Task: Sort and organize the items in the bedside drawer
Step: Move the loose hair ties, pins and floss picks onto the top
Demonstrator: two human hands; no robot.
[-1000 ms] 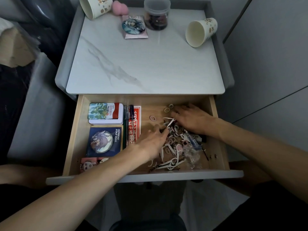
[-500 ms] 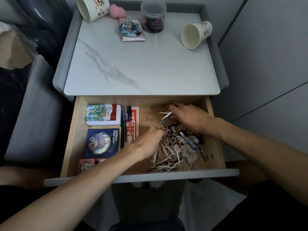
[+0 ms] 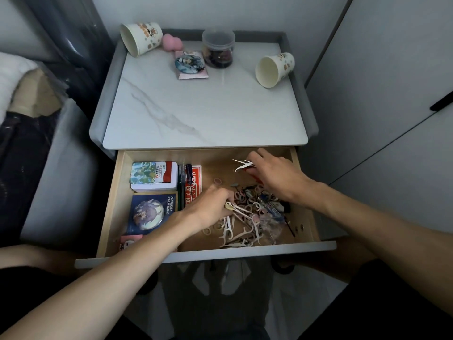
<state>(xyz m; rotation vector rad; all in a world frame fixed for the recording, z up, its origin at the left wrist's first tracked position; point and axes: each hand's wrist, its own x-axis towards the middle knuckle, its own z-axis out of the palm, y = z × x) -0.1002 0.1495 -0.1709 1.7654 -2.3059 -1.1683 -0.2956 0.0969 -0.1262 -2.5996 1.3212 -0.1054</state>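
The wooden drawer [image 3: 110,204] is pulled open below the nightstand. Its right half holds a heap of white floss picks [image 3: 235,235] mixed with small pink hair bands [image 3: 241,196]. My left hand [image 3: 210,208] pinches a few floss picks at the heap's left edge. My right hand [image 3: 272,174] is at the drawer's back right and holds a small bunch of floss picks [image 3: 241,164] pointing left. Along the left side lie a tin box [image 3: 154,176], a blue badge card [image 3: 152,212], pens [image 3: 182,182] and a red card pack [image 3: 193,185].
On the marble top [image 3: 203,111] lie two tipped paper cups [image 3: 141,39] [image 3: 273,69], a pink sponge [image 3: 170,41], a badge on a pink card [image 3: 191,66] and a lidded clear jar [image 3: 218,49]. A bed lies to the left, grey cabinet doors [image 3: 380,94] to the right.
My right hand has lifted a bunch of floss picks off the heap toward the drawer's back. My left hand curled and pinched picks at the heap's left edge. The camera tilted up.
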